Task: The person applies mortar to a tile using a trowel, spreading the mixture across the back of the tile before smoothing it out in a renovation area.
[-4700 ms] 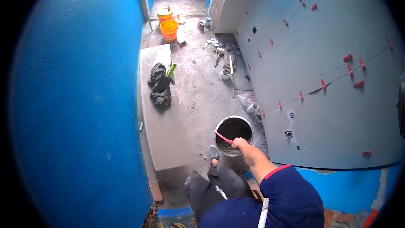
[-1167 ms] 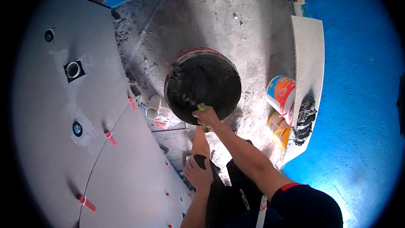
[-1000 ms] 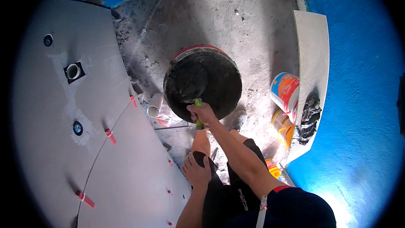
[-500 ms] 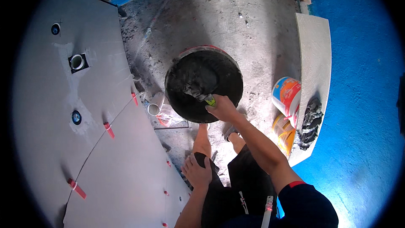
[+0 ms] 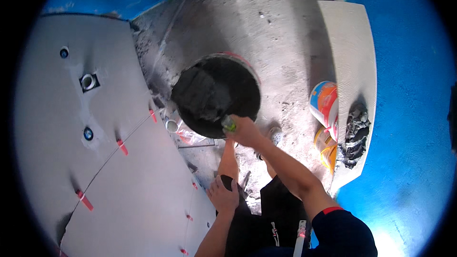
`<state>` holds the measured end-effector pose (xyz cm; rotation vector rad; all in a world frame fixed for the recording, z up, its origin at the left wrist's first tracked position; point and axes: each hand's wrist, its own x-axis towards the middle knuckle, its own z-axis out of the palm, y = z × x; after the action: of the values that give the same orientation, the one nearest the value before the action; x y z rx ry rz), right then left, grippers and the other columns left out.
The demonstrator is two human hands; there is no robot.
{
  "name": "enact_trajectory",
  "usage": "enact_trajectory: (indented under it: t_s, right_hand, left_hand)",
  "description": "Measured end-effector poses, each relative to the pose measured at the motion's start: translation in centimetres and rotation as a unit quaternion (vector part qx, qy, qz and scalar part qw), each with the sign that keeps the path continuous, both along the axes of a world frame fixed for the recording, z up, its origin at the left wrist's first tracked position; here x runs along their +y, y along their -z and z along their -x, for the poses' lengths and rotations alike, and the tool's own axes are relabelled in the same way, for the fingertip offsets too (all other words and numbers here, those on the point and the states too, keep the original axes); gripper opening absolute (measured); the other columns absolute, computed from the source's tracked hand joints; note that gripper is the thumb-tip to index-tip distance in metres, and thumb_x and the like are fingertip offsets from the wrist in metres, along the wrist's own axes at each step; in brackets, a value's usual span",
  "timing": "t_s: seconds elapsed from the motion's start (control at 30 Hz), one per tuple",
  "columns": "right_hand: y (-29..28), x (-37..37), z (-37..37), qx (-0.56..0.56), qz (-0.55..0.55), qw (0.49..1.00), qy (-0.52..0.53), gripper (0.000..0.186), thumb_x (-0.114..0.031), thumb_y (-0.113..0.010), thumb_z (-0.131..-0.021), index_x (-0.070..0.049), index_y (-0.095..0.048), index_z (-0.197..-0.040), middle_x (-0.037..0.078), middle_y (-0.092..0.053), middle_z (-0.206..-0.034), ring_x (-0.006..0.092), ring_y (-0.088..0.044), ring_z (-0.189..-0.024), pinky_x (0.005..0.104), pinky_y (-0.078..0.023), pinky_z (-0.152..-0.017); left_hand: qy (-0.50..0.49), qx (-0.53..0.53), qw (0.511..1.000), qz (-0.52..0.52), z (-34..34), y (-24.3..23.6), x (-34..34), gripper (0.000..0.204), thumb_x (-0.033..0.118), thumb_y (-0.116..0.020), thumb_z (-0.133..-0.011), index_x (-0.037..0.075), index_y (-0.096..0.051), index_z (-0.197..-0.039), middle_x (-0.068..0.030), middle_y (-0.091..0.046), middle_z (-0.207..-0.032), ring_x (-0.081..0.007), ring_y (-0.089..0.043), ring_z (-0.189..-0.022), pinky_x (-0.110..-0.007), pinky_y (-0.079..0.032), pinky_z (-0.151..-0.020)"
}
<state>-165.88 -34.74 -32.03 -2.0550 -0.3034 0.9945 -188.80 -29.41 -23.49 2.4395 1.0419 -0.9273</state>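
My right hand grips the green handle of a tool, probably a trowel, whose working end is hidden under dark grey mortar inside a large round bucket below me. My left hand lies open on my left knee, fingers stretched out. A pale ribbed board or tile at right carries a lump of dark mortar.
At left, a grey tiled surface has red levelling clips and pipe openings. Blue wall stands at right. Buckets lie beside the board. A white pipe, plastic bag and debris lie on the rough floor.
Since the oldest frame my view has turned, and a green handle has replaced the pink one in my right hand. In the latest frames that hand has shifted, moving the mortar within the bucket.
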Motion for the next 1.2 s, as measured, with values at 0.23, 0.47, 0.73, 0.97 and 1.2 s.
enact_trajectory:
  t_s: [0.23, 0.47, 0.73, 0.97, 1.2]
  right_hand:
    - [-10.0, -9.0, -0.1, 0.089, -0.115, 0.987, 0.073, 0.032, -0.022, -0.066, -0.078, -0.001, -0.056, -0.100, 0.020, -0.062, -0.079, 0.0336, -0.062, -0.071, 0.0396, -0.048, -0.066]
    - [-17.8, -26.3, -3.9, -0.114, 0.198, 0.949, 0.219, 0.026, -0.022, -0.061, -0.082, -0.006, -0.057, -0.102, 0.018, -0.065, -0.083, 0.0344, -0.063, -0.077, 0.0419, -0.049, -0.070]
    - [-10.0, -40.5, -6.9, -0.127, 0.452, 0.845, 0.256, 0.040, -0.036, -0.065, -0.078, -0.004, -0.058, -0.100, 0.021, -0.064, -0.091, 0.0372, -0.062, -0.085, 0.0453, -0.050, -0.073]
    - [-10.8, -37.8, -1.2, -0.188, 0.345, 0.815, 0.426, 0.041, -0.035, -0.065, -0.074, 0.000, -0.059, -0.095, 0.023, -0.064, -0.093, 0.0396, -0.061, -0.089, 0.0444, -0.049, -0.078]
    - [-15.1, -25.3, -1.8, -0.224, 0.206, 0.949, 0.077, 0.020, -0.023, -0.063, -0.077, -0.007, -0.060, -0.089, 0.018, -0.063, -0.082, 0.0352, -0.062, -0.075, 0.0440, -0.050, -0.064]
  left_hand:
    - [0.075, -0.017, 0.997, 0.001, 0.6, 0.1, -1.5, 0.060, 0.048, -0.050, -0.086, -0.001, -0.048, -0.121, -0.0202, -0.053, -0.120, -0.0354, -0.050, -0.112, -0.049, -0.034, -0.096]
    - [0.110, 0.020, 0.993, -0.037, -2.1, -0.7, -3.0, 0.058, 0.047, -0.048, -0.087, 0.000, -0.048, -0.122, -0.0193, -0.053, -0.120, -0.0342, -0.050, -0.113, -0.048, -0.033, -0.099]
    - [0.137, 0.030, 0.990, -0.024, -2.2, -0.4, -3.3, 0.056, 0.045, -0.049, -0.087, 0.000, -0.049, -0.121, -0.0186, -0.054, -0.118, -0.0339, -0.050, -0.112, -0.047, -0.034, -0.097]
    - [0.085, 0.003, 0.996, -0.030, -0.7, -0.3, -3.1, 0.057, 0.043, -0.054, -0.084, -0.002, -0.050, -0.119, -0.0210, -0.055, -0.113, -0.0351, -0.051, -0.108, -0.051, -0.035, -0.096]
    - [0.076, -0.003, 0.997, -0.030, -1.6, 0.2, -2.7, 0.050, 0.040, -0.059, -0.079, -0.002, -0.057, -0.106, -0.0197, -0.059, -0.101, -0.0370, -0.055, -0.096, -0.046, -0.041, -0.086]
